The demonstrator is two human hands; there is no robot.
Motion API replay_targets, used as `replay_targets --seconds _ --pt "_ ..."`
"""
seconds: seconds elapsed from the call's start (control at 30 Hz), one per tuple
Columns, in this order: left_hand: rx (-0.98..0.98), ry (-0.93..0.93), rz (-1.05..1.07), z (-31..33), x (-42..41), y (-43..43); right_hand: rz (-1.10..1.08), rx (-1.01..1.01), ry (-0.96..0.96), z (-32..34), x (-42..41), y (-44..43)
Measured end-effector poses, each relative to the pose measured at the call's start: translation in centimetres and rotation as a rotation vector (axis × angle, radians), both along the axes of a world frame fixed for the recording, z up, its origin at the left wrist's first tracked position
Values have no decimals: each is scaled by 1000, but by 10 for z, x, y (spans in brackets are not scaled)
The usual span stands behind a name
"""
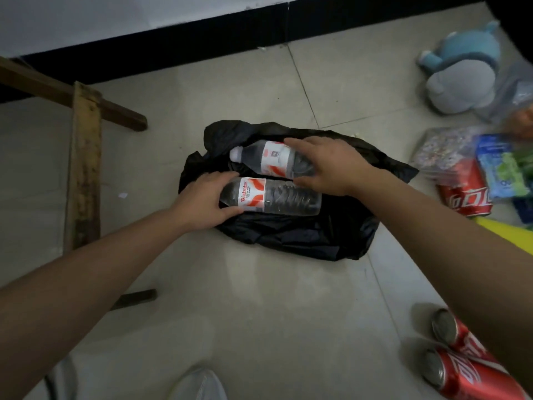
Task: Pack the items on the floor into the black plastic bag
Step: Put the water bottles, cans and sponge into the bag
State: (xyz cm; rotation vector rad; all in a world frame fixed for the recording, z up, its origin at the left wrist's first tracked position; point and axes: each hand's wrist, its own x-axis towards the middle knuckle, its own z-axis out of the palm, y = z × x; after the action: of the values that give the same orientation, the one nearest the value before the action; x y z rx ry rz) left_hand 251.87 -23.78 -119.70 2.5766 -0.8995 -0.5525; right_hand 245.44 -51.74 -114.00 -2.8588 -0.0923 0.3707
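From my remote view: the black plastic bag (288, 229) lies crumpled on the tiled floor (230, 298). My left hand (202, 203) clamps its fingers on the near water bottle (271, 196); my right hand (326, 166) grips the far water bottle (268, 160). Both bottles lie across the bag. Red cans (467, 368) lie at lower right.

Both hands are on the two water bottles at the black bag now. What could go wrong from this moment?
1. The two water bottles lie on their sides on the crumpled black bag; they look to rest on top rather than inside, so they may roll off when the left hand and right hand let go.
2. The red cans lie close under the right forearm, so pulling back could knock them away.
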Motion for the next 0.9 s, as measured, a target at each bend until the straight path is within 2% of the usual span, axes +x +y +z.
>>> replay_targets --seconds 0.13,0.27,0.37,0.53,0.67,0.9 --pt "-28 2 9 -6 -6 5 3 9 101 -28 8 2" --pt "-27 -19 28 -6 -9 0 -16 -106 -49 -46 0 10" --pt "-38 -24 85 -8 -17 -3 1 -100 -213 -47 -18 20" --pt "13 -91 134 -19 -32 0 160 -205 -280 -61 -71 37" --pt "10 -167 159 -19 -46 4 26 -204 -245 -60 -69 47" --pt "28 -228 116 -22 -68 18 -70 -250 -189 -57 -83 28"
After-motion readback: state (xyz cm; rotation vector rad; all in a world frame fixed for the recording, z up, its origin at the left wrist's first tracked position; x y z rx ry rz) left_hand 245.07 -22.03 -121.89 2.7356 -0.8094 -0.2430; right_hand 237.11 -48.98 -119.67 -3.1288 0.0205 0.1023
